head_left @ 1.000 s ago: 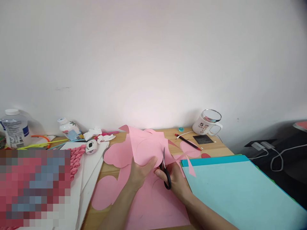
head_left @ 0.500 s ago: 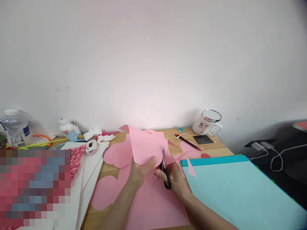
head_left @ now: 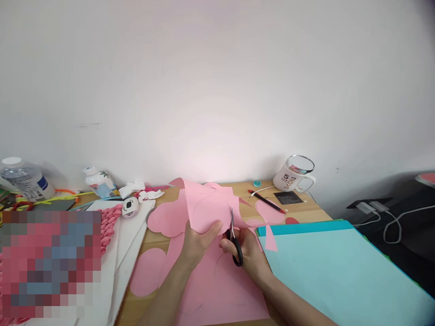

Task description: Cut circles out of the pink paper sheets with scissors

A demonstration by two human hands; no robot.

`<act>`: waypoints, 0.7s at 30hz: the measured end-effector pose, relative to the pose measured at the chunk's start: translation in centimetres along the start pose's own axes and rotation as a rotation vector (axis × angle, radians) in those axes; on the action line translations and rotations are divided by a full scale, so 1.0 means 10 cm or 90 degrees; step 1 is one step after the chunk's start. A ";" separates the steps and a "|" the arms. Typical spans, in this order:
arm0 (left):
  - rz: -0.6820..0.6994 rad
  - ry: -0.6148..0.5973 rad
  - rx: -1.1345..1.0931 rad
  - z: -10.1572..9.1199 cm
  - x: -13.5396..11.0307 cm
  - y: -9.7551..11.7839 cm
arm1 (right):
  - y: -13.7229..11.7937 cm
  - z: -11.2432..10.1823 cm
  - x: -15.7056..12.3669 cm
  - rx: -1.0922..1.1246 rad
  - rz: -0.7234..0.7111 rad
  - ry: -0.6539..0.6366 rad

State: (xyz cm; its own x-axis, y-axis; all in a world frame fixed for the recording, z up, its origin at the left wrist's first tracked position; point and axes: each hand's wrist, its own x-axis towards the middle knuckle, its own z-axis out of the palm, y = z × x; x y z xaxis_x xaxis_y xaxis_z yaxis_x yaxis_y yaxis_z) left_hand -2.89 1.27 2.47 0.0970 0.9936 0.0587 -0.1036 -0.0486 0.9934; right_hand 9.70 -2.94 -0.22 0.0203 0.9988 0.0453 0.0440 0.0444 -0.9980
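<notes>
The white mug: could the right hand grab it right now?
Probably not: the right hand is occupied with the scissors at the pink paper. Otherwise the way looks fairly free, with nothing covering the white mug.

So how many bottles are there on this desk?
2: a large clear bottle with a white cap at the far left, and a small white bottle to the right of it, near the wall. The picture's blurred lower-left part could hide others.

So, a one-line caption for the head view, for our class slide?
The left hand holds pink paper; the right hand holds black-handled scissors against it.
</notes>
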 end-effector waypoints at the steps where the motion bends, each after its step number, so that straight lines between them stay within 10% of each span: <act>1: 0.002 0.003 0.013 -0.01 0.00 0.01 | 0.00 0.00 0.00 0.008 0.001 0.006; 21: 0.003 -0.049 0.106 -0.03 0.00 0.05 | 0.19 -0.06 0.09 0.104 0.017 0.010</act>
State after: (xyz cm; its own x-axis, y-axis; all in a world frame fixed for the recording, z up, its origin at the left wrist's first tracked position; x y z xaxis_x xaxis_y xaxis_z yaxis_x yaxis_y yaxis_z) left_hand -3.18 1.28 2.91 0.1737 0.9827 0.0643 0.0600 -0.0758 0.9953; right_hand 10.45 -1.99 -2.07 0.0345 0.9992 0.0186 -0.1203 0.0226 -0.9925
